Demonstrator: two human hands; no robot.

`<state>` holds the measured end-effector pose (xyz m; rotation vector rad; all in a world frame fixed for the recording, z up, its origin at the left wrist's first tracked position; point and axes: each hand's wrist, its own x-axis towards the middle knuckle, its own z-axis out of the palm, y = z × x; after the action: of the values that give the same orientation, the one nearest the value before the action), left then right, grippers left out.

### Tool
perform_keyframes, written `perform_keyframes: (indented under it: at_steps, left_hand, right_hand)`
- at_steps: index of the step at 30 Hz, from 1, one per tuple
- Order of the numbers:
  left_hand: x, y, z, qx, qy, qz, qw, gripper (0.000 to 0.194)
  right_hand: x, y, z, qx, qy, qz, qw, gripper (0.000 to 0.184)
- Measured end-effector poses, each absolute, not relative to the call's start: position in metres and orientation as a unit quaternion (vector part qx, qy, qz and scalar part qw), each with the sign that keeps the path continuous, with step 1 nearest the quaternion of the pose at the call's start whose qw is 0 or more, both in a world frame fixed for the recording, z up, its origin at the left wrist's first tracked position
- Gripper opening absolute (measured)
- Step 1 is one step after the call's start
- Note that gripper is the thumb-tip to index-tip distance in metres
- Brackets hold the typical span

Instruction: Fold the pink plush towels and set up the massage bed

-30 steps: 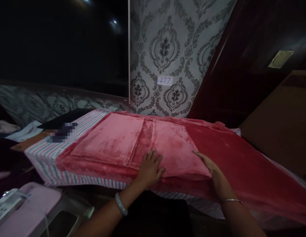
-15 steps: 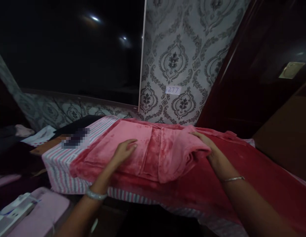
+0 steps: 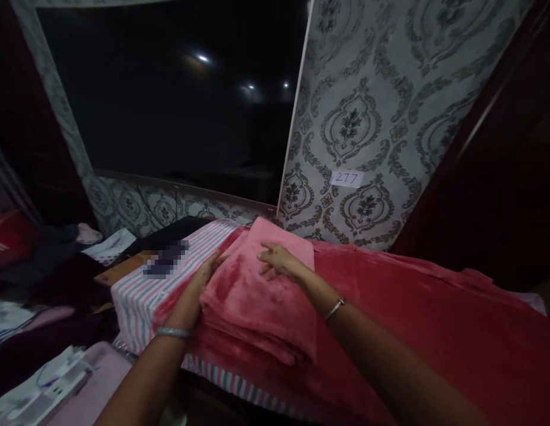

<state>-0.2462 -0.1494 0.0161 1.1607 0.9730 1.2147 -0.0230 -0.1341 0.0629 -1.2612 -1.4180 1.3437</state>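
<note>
Lying by hands [image 3: 278,260]: folded blanket [image 3: 261,302], w/ TV [image 3: 177,112] behind.

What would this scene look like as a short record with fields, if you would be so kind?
Left hand: open, at the left edge of the folded pink fabric
Right hand: fingers spread, on or just above the fabric's top
Beneath: red fabric over a striped cloth
On the wall: dark screen; paper label reading 277
Lower left: white power strip on a pink surface
</note>
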Motion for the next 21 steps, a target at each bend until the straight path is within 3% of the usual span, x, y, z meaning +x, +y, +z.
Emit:
perform_keyframes:
  at_steps: [4,7,10,12,16,21]
  left_hand:
    - [-0.267,-0.169,0.007,0.603,0.392,0.542,0.435,0.049]
    - [-0.262,-0.14,0.008,0.585,0.464,0.48,0.461,0.049]
    - [-0.245,-0.101,0.018,0.549,0.51,0.422,0.511,0.068]
    - [-0.237,-0.086,0.025,0.582,0.478,0.439,0.491,0.073]
    - [-0.249,-0.086,0.022,0.609,0.461,0.503,0.405,0.062]
    - [-0.277,-0.091,-0.001,0.575,0.489,0.426,0.499,0.055]
  right_hand:
    - [0.026,-0.13,0.026,-0.557,-0.493,0.486,0.458,0.053]
    - [0.069,-0.128,-0.001,-0.591,-0.443,0.432,0.517,0.038]
    - [0.094,-0.135,-0.03,-0.606,-0.407,0.399,0.555,0.029]
    - [0.103,-0.142,-0.048,-0.609,-0.388,0.391,0.57,0.027]
    - [0.112,-0.149,-0.074,-0.604,-0.377,0.385,0.587,0.026]
    - [0.12,-0.145,-0.089,-0.589,-0.404,0.377,0.59,0.032]
